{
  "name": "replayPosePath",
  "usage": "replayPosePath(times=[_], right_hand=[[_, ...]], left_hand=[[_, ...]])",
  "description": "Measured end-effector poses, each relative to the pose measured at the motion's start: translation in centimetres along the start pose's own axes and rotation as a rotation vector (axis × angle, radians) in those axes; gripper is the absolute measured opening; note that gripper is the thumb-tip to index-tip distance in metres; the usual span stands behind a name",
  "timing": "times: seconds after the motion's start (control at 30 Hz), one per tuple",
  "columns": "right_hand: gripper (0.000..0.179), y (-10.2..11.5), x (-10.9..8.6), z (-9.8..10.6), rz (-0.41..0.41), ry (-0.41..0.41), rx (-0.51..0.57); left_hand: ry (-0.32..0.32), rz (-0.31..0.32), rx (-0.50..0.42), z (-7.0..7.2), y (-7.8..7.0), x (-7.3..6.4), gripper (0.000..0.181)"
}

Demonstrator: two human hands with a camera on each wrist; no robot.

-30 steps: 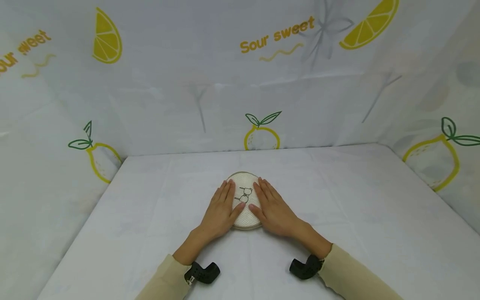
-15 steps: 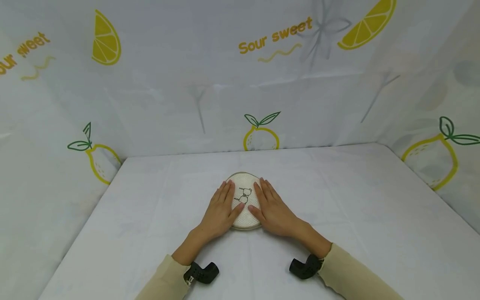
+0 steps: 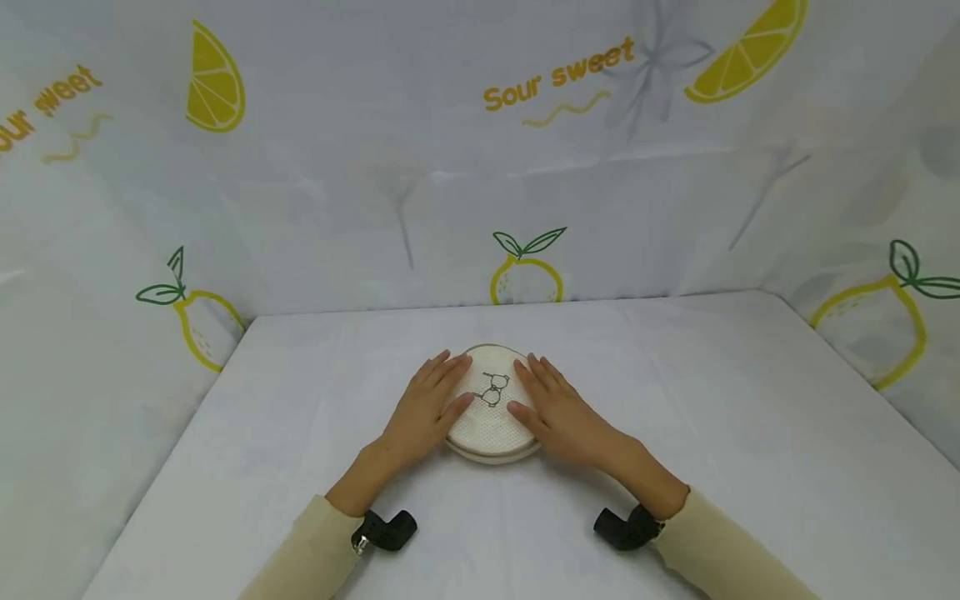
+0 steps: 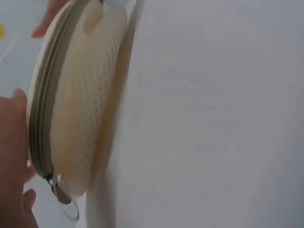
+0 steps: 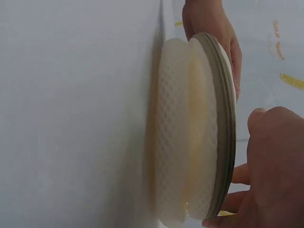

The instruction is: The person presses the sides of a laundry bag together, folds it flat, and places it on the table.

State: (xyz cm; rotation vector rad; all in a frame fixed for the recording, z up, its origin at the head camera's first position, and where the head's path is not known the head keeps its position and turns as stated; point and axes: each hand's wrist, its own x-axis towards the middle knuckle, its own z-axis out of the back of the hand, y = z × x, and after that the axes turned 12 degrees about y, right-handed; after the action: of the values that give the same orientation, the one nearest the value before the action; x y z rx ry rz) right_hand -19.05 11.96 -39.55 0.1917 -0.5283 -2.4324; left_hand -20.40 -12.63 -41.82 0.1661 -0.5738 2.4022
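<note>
A round cream mesh pouch, like a laundry wash bag [image 3: 491, 429], lies on the white table, its lid marked with a dark line drawing. My left hand [image 3: 420, 408] is at the lid's left edge, fingers extended. Across from it, my right hand [image 3: 566, 417] lies over the right edge with straight fingers. Side on, the left wrist view shows a grey-green zip band [image 4: 45, 109] around the pouch and a zip pull [image 4: 61, 194] hanging near my left hand. In the right wrist view the mesh side wall [image 5: 175, 133] bulges below the zip.
White cloth covers the table [image 3: 300, 417]. Behind it and along both sides hangs a white curtain [image 3: 322, 208] with lemon prints and lettering. Black curved devices [image 3: 390, 531] sit at both wrists, beside beige sleeves.
Both hands have drawn apart and eased outward from the lid's middle. More of the pouch shows now, and it looks wider and thicker.
</note>
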Motion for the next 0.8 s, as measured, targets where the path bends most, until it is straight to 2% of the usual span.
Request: replayPosePath(times=[0.1, 0.2, 0.33, 0.43, 0.57, 0.7, 0.8], right_hand=[[0.066, 0.3, -0.2, 1.0, 0.086, -0.052, -0.037], [0.061, 0.5, -0.1, 1.6, 0.267, -0.080, -0.129], [0.059, 0.7, 0.1, 1.5, 0.571, 0.004, -0.346], [0.062, 0.6, 0.4, 1.0, 0.732, 0.095, -0.475], [0.069, 0.3, 0.9, 0.3, 0.810, 0.176, -0.529], [0.075, 0.1, 1.3, 0.0, 0.819, 0.214, -0.553], [0.076, 0.0, 1.6, -0.2, 0.821, 0.213, -0.572]], left_hand=[[-0.021, -0.113, -0.035, 1.1, 1.0, 0.7, 0.043], [-0.014, -0.226, -0.053, 2.0, 1.8, 1.8, 0.038], [0.074, -0.334, -0.026, 2.5, 2.8, 3.2, 0.039], [0.167, -0.408, 0.002, 2.2, 3.5, 4.1, 0.042], [0.240, -0.469, 0.002, 1.5, 3.9, 5.4, 0.045], [0.289, -0.501, -0.001, 0.8, 4.1, 6.3, 0.048], [0.321, -0.516, -0.012, 0.6, 4.1, 6.7, 0.049]])
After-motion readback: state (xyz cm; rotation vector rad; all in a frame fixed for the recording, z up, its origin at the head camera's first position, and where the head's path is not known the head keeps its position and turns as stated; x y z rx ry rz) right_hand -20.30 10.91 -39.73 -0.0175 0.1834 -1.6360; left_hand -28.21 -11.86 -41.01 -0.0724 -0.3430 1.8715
